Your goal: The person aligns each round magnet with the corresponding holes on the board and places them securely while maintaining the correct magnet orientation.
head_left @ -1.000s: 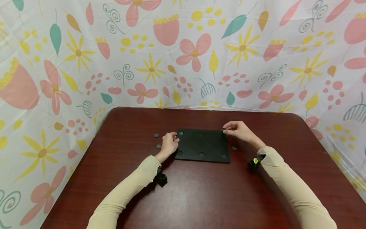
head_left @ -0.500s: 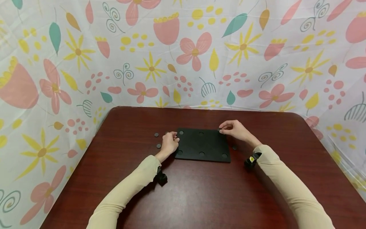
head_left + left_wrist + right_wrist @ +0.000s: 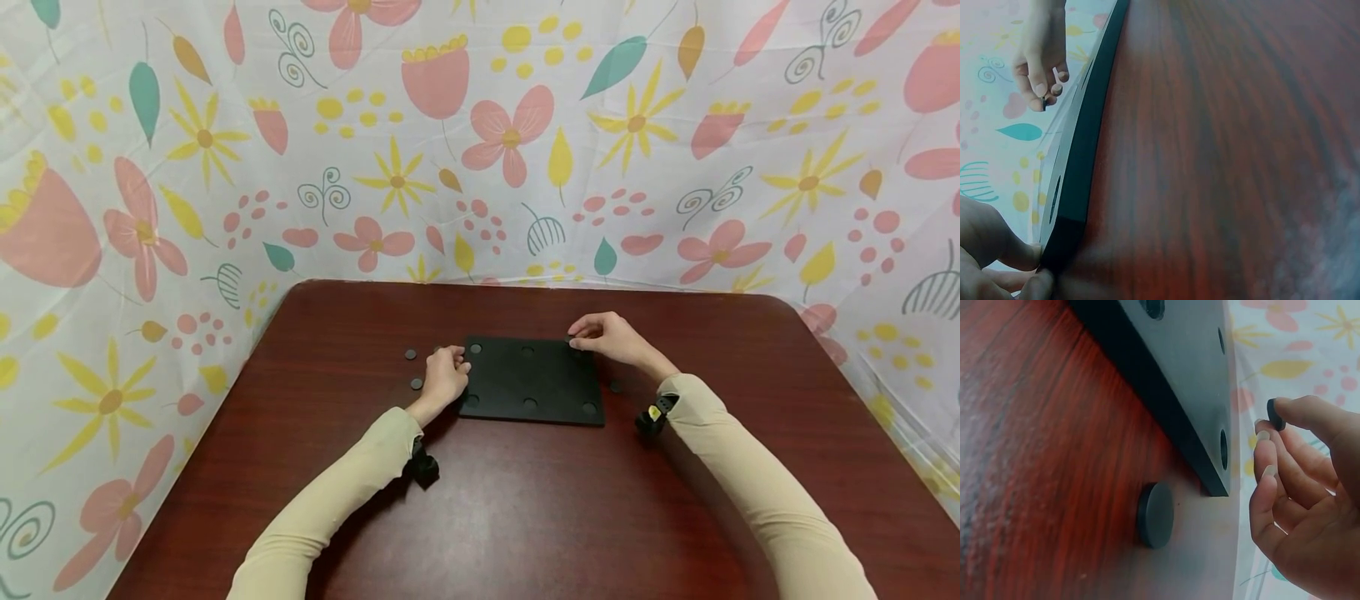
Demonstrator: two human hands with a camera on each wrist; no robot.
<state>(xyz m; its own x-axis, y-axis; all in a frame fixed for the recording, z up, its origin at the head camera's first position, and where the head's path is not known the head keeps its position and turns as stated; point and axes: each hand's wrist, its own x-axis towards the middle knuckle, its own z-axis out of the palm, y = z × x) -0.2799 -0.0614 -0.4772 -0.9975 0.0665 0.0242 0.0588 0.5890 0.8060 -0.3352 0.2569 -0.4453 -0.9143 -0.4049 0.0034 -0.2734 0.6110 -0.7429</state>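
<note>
A flat black board (image 3: 532,379) with several round recesses lies on the table. My left hand (image 3: 446,375) grips its left edge, with thumb and fingers at the corner in the left wrist view. Over the board's far right corner, my right hand (image 3: 613,340) pinches a small black disc (image 3: 1276,415) between thumb and fingertips. The disc stands on edge, raised clear of the board in the right wrist view. A round recess (image 3: 1224,450) shows near that corner of the board.
Another black disc (image 3: 1157,515) lies on the table right of the board. Left of the board are loose discs (image 3: 410,354), one partly hidden by the left hand. A flowered curtain (image 3: 510,167) hangs behind the brown table (image 3: 480,500).
My right hand has moved left with the disc, from beside the far right corner to over the board. My left hand has stayed at the left edge.
</note>
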